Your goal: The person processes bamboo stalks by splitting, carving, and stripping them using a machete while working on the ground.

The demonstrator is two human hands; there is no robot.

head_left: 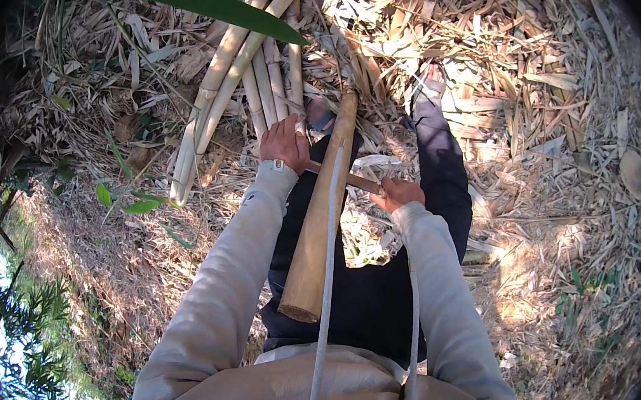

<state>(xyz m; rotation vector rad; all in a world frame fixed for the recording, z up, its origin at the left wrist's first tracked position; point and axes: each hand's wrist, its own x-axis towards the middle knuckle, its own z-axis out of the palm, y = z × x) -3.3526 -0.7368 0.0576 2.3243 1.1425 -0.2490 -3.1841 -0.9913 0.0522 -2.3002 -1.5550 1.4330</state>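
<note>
Here the person sits on leaf litter with a thick bamboo pole [319, 215] lying along the lap, pointing to twelve o'clock. Both hands close around a tool handle [354, 178] set crosswise on it: left hand [285, 143] at ten o'clock, right hand [397, 194] at two. If the tool skids on the rounded surface, it could strike the dark trouser leg [440, 173] close beside it. Cut bamboo stalks [232, 74] crowd eleven o'clock; ground at three lies more open.

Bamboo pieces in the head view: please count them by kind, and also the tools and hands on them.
Thick bamboo section on the lap: 1
Pale bamboo poles on the ground: about 6
Wooden-handled tool across the section: 1
Hands, left hand and right hand: 2
Total: about 10
</note>
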